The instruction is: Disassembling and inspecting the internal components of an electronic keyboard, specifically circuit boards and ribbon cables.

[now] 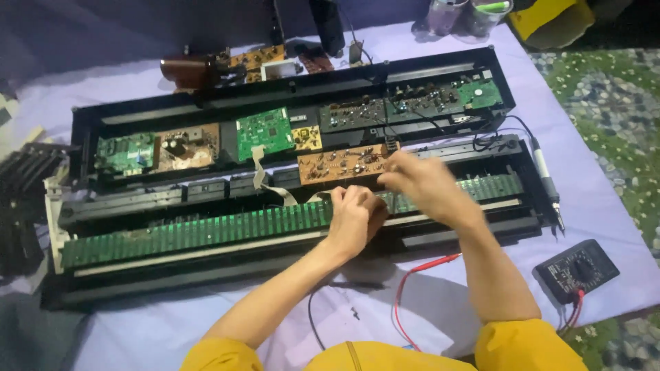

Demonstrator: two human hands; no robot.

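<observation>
The person wears a bright yellow top with short sleeves ending above the elbows. Both forearms are bare down to the left hand and right hand. No rings, watch or gloves show.

a black multimeter sits on the pale cloth with red leads trailing off it, a soldering iron lies just beside it — and further back stand two clear jars, a brown bottle on its side and loose small boards.
</observation>
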